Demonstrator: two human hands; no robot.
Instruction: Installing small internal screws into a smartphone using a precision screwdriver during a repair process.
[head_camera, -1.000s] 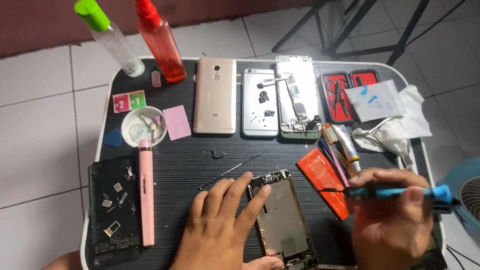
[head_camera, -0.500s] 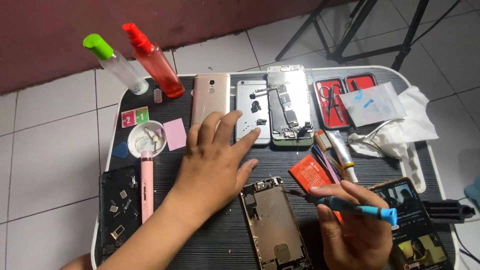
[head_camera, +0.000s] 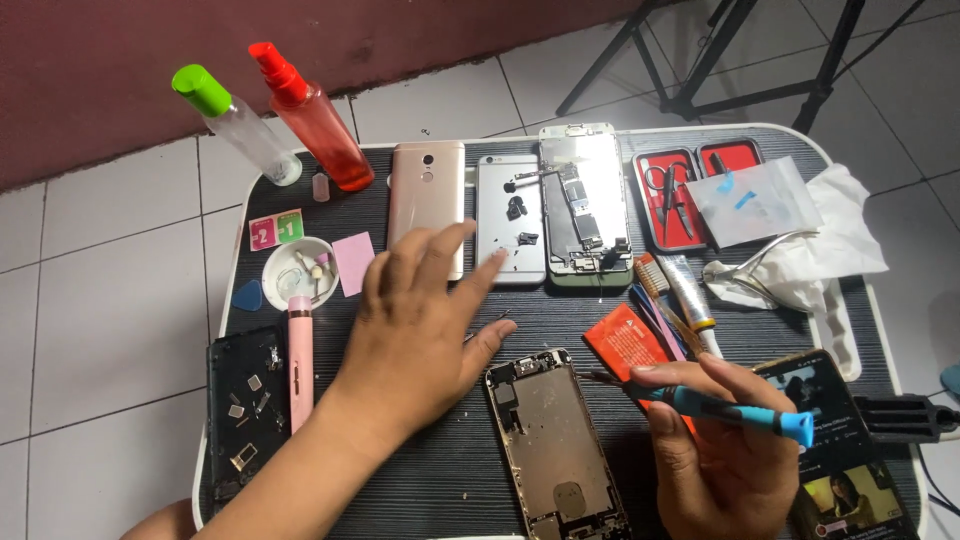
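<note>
Blue-handled screwdriver (head_camera: 720, 408) sits in the right hand (head_camera: 725, 450) — fingers clamped round the grip, held near level, dark tip at the right edge of the opened phone chassis (head_camera: 555, 445). Chassis lies flat on the ribbed black tabletop (head_camera: 440, 480), near edge, innards facing up. Left hand (head_camera: 415, 320) hovers over the middle of the tabletop, palm down, fingers spread and holding nothing; fingertips point toward the gold phone back (head_camera: 427, 205) and the silver phone back (head_camera: 511, 218) — can't tell if they touch. Just right of those: a stripped phone board assembly (head_camera: 583, 200), then a red tool case (head_camera: 675, 195). Orange-red packet (head_camera: 625, 340) lies just above the screwdriver tip. Far left: pink pen-shaped tool (head_camera: 300, 365) beside a black parts tray (head_camera: 243, 410), white dish (head_camera: 295, 272) above it. Two spray bottles, green-capped (head_camera: 235, 125) and red (head_camera: 315, 120), at the far left corner. Lit phone (head_camera: 835, 440) showing video, right of the right hand.
</note>
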